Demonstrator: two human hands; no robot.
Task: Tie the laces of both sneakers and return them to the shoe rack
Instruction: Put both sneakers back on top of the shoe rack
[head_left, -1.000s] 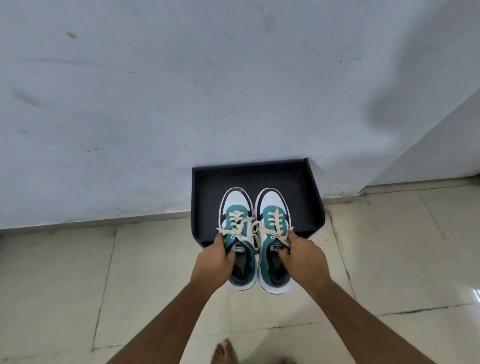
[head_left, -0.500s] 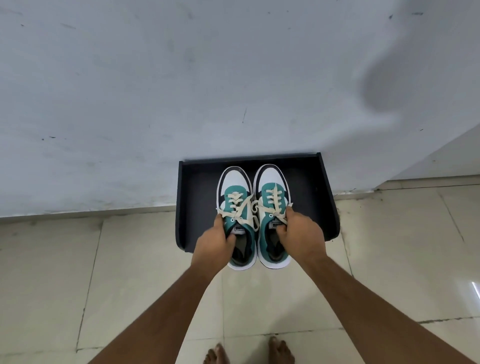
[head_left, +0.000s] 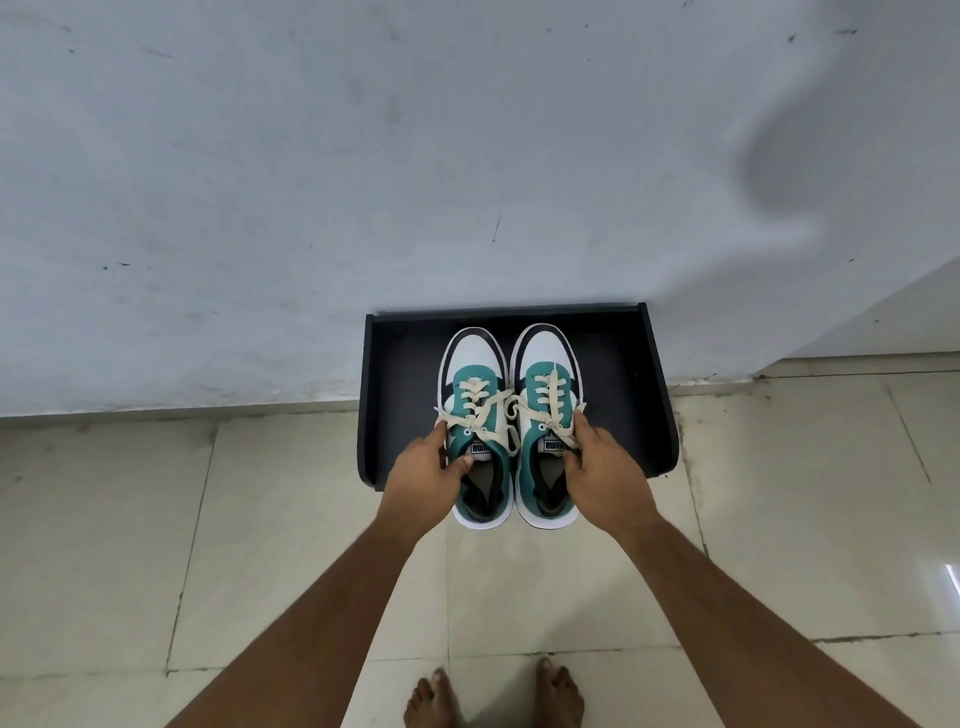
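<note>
Two teal, white and black sneakers with cream laces tied in bows are side by side, toes toward the wall. My left hand (head_left: 423, 470) grips the left sneaker (head_left: 475, 374) at its collar, thumb inside the opening. My right hand (head_left: 602, 475) grips the right sneaker (head_left: 548, 364) the same way. The front halves of both shoes are over the black shoe rack (head_left: 636, 395), which stands against the wall. Their heels stick out past the rack's front edge, over the floor. I cannot tell whether the soles touch the rack.
A pale grey wall (head_left: 415, 156) rises right behind the rack. Beige floor tiles (head_left: 260, 519) spread to both sides. My bare feet (head_left: 493, 696) stand on the tiles at the bottom edge. A white corner wall (head_left: 893, 317) juts out at the right.
Both hands have carried the sneakers forward, farther onto the rack, toward the wall. The camera has come closer, and my feet have come into view.
</note>
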